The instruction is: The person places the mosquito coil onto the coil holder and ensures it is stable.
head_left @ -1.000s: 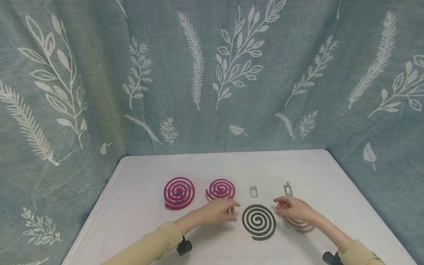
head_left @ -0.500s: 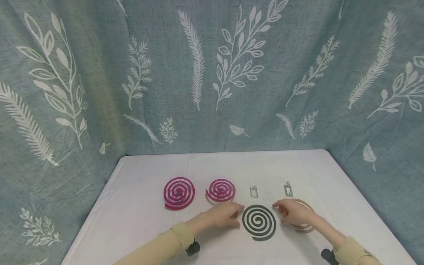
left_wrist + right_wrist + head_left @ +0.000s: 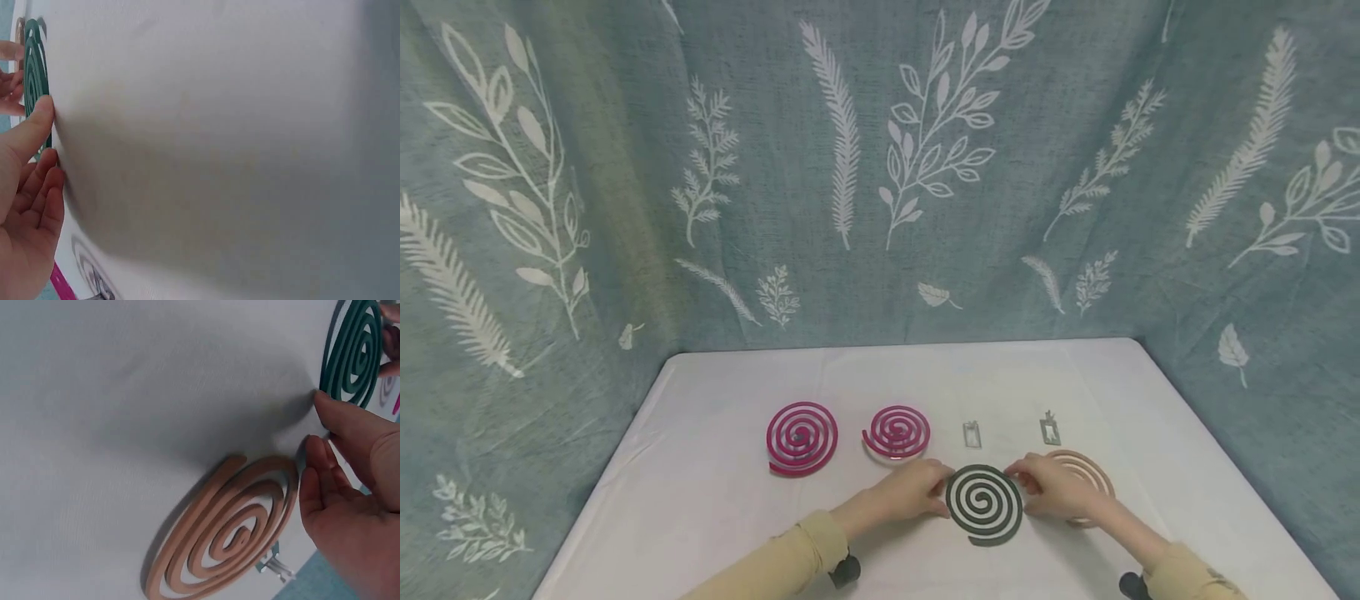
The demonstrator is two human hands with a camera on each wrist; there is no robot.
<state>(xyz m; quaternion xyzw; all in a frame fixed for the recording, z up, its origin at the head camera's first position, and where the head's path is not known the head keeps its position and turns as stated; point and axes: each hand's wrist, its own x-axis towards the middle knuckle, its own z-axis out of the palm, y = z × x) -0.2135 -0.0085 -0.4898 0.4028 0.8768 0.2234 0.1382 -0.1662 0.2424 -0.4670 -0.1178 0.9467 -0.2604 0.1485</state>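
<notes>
A dark green mosquito coil (image 3: 990, 542) is between my two hands at the front of the table. My left hand (image 3: 913, 490) pinches its left edge; in the left wrist view the thumb (image 3: 39, 119) lies against the coil's rim with the fingers curled below. On the opposite edge my right hand (image 3: 1056, 487) grips the coil, its thumb (image 3: 337, 412) at the rim. Whether the coil is lifted off the cloth is hard to tell. Partly behind the right hand lies a brown mosquito coil (image 3: 194, 512).
Two magenta coils, one at far left (image 3: 775, 470) and another nearer the middle (image 3: 867, 440), are on the white tablecloth (image 3: 715, 483). Two small metal stands, a left one (image 3: 965, 435) and a right one (image 3: 1043, 433), stand behind the green coil. A patterned curtain (image 3: 865, 317) encloses the table.
Both hands have closed in from either side, the left moving rightward, and now hold the green coil's edges. The coil has stayed in nearly the same place.
</notes>
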